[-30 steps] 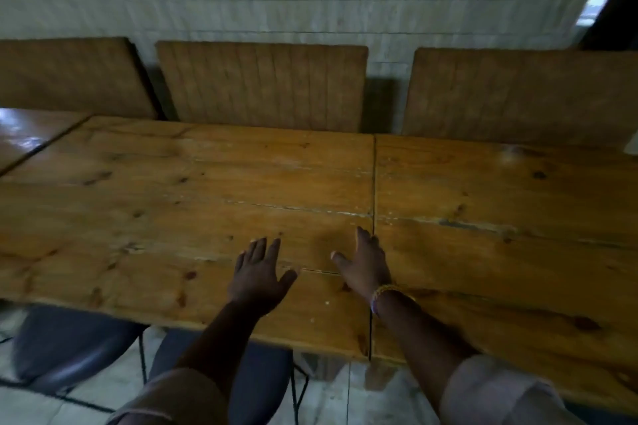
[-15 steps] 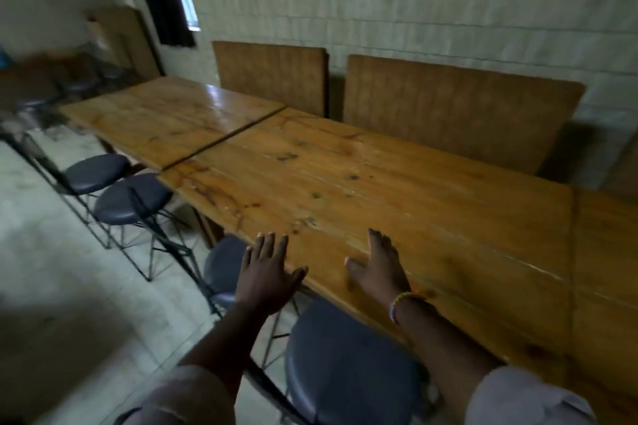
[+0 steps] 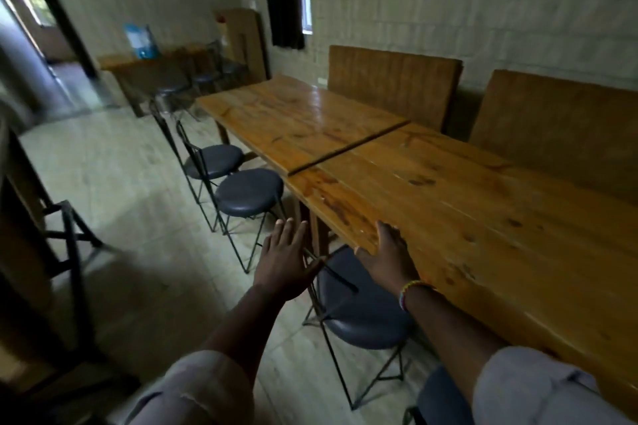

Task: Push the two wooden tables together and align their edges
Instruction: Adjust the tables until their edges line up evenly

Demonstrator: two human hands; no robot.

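Observation:
Two long wooden tables stand end to end along the wall. The near table [image 3: 483,217] runs from the right foreground to a dark seam; the far table [image 3: 297,117] continues beyond it. At the seam their front edges are offset, the near one sticking out a little further. My right hand [image 3: 390,257] lies flat on the near table's front edge, fingers spread, holding nothing. My left hand [image 3: 284,260] hovers open in the air over the floor, left of the table edge, touching nothing.
Several dark round stools on black wire frames stand along the tables' front: one [image 3: 362,312] under my hands, two others [image 3: 248,191] [image 3: 212,159] further on. Wooden bench backs [image 3: 393,84] line the wall. A dark wooden frame [image 3: 45,252] stands at left. Tiled floor lies between.
My view has swung left, from the seam on my right to the one further left. My left hand has come off the tabletop; my right has slid to the table's front edge.

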